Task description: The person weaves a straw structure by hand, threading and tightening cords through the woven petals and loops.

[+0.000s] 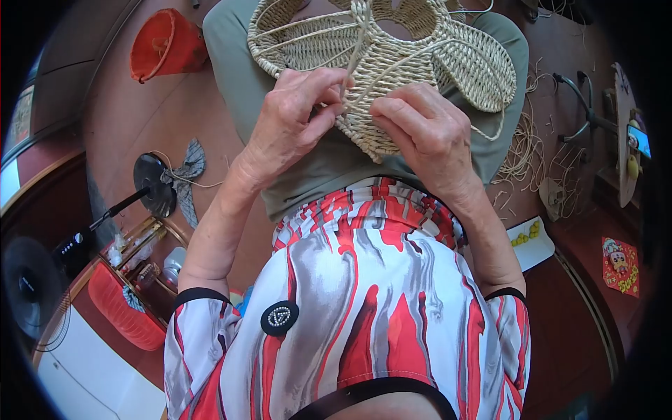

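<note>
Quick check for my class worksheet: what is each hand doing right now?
Left hand: closed in a pinch at the edge of the woven piece; exact grip hidden.
Right hand: closed, fingertips at the woven piece; whether it grips anything cannot be told.

- Pretty even, soft indoor light, brightest on the white bits of the patterned top [318, 294]
- Pale glow at the window [22, 115], far left
- Woven piece [395, 80] looks decently crisp
- Fan [29, 283] sits murky and soft
- Fisheye bends the edges, corners fade to black
</note>
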Demonstrator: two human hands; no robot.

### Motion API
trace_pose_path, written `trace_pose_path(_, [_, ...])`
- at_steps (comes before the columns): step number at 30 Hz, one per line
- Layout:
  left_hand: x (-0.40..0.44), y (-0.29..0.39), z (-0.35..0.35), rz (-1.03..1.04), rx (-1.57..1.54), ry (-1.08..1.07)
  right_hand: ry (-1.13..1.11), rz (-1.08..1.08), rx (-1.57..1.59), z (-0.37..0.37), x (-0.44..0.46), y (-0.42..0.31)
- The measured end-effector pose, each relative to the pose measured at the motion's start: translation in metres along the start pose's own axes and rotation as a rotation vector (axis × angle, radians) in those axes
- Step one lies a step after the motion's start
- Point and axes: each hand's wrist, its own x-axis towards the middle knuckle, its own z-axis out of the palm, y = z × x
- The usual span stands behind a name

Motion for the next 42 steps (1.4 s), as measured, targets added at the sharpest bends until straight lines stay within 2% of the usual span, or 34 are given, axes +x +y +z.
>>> trace_pose_path(9, [-0.013, -0.004, 0.016, 0.042, -0.017, 0.141, -0.109, -0.046, -0.118, 0.001, 0.002, -0.003])
trace_pose_path(21, [-0.011, 0.004, 0.023, -0.126, -0.049, 0.098, -0.290, -0.107, -0.310, -0.006, 0.002, -0.018])
trace_pose_path(24, [-0.008, 0.001, 0.020, -0.112, -0.037, 0.051, -0.331, -0.093, -0.369, 0.009, 0.001, -0.022])
trace_pose_path(28, [-0.004, 0.005, 0.012, -0.163, -0.086, 0.021, -0.095, 0.021, -0.115, 0.011, 0.004, -0.015])
trace_pose_path(30, [-0.003, 0.006, 0.012, -0.185, -0.070, -0.013, -0.098, 0.041, -0.098, 0.020, 0.006, -0.020])
trace_pose_path(32, [-0.002, 0.004, 0.017, -0.096, 0.002, 0.047, -0.113, 0.032, -0.104, 0.023, 0.007, -0.023])
trace_pose_path(36, [0.009, 0.000, 0.021, -0.027, -0.007, 0.017, -0.145, 0.207, 0.140, 0.011, 0.003, -0.023])
trace_pose_path(37, [0.012, 0.000, 0.019, -0.054, -0.011, -0.019, -0.207, 0.180, 0.091, 0.007, 0.003, -0.024])
trace_pose_path(42, [0.017, 0.004, 0.006, -0.155, 0.021, -0.146, 0.003, 0.104, 0.127, 0.000, 0.000, -0.013])
